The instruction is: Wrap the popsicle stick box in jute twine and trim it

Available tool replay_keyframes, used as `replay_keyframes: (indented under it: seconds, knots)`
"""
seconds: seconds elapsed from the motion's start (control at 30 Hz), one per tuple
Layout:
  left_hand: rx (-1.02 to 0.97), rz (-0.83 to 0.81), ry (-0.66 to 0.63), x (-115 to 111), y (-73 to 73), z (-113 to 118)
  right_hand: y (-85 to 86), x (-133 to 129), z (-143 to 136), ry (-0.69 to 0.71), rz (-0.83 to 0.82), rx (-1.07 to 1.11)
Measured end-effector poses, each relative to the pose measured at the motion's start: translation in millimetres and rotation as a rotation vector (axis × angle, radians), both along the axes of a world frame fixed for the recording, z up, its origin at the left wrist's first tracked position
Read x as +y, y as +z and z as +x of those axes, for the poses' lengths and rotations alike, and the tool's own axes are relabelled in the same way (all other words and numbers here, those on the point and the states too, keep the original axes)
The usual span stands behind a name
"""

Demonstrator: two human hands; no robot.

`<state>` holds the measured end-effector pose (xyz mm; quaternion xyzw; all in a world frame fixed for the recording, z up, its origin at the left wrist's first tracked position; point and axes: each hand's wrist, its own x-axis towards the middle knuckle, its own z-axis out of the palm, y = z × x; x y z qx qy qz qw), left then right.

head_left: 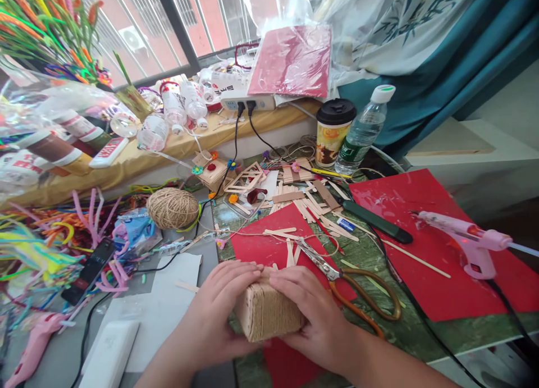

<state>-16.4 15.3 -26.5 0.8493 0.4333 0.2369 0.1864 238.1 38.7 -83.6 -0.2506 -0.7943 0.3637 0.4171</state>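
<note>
Where the twine-wrapped box is: low in front, over the near red sheet on the worktop.
Left hand: it grasps the box from the left side, probably for keeping it steady.
Right hand: it grasps the opposite side, so the support seems balanced.
Scissors: they lie just beside the right hand, perhaps for easy reach.
Pink glue gun: it rests on the farther right red sheet, which maybe protects the worktop.
</note>
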Motion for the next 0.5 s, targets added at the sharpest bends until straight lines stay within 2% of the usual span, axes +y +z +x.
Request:
replay_keyframes:
  seconds: [0.13, 0.23, 0.33, 0.5]
  knots:
    - [-0.017, 0.194, -0.051, 7, 2.0, -1, 6.8, -1, 3, -0.005, 0.019, 0.061]
    - [0.059, 0.320, -0.099, 10, 4.9, 0, 11.7, 2, 4, 0.011, -0.032, 0.171]
    - [0.148, 0.352, -0.165, 11, 4.1, 5, 14.0, 7, 2, 0.035, -0.113, 0.271]
    - [0.130, 0.336, -0.200, 9, -5.4, 6, 13.7, 11, -2, 0.028, -0.173, 0.344]
